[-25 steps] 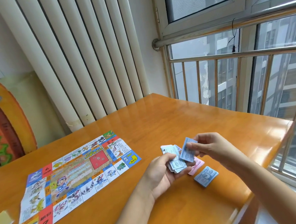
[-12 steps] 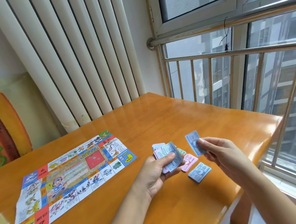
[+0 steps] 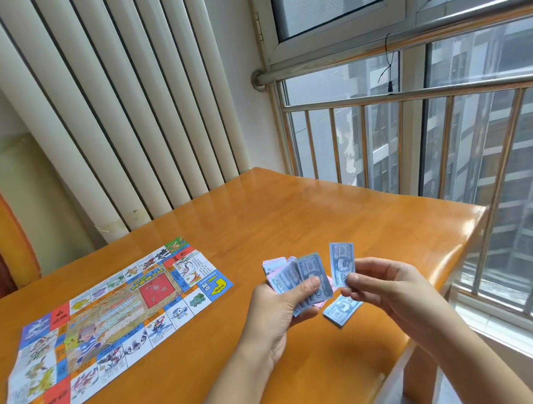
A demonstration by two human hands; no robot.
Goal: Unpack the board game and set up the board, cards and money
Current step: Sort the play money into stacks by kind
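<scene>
A: What is sitting at the lower left of the frame?

B: The board (image 3: 110, 320) is lying unfolded and flat on the orange table (image 3: 322, 214). Its long axis is running from the lower left corner up toward the centre, and the blue arrow square is sitting at its right-hand end.

A: And moving right, toward the middle?

B: The left hand (image 3: 278, 307) is gripping a fanned wad of notes (image 3: 301, 277). The thumb is pressing across the top blue one and the fingers are curling underneath, with pink edges peeking out behind. Just right of that, the right hand (image 3: 389, 288) is pinching a single blue note (image 3: 341, 264) by its lower end, between thumb and forefinger.

A: Which way is that note pointing?

B: It is standing nearly upright, its long axis running up and down the frame, with the 500 sitting at the pinched end. The blue pile (image 3: 340, 311) is lying on the table just below both hands, slanting from lower left to upper right.

A: So what are you reading as the step?

B: Sorting the money by colour, I am guessing, with this note probably going onto the blue pile. To do it well, I am thinking the note needs turning until its long axis is matching the pile's slant, then lowering flat and square, with the pinch letting go only once it is resting there. The paper is looking thin and the table glossy, so a dropped note could be sliding off, and the left thumb needs to be pressing firmly so the fan is not slipping
</scene>
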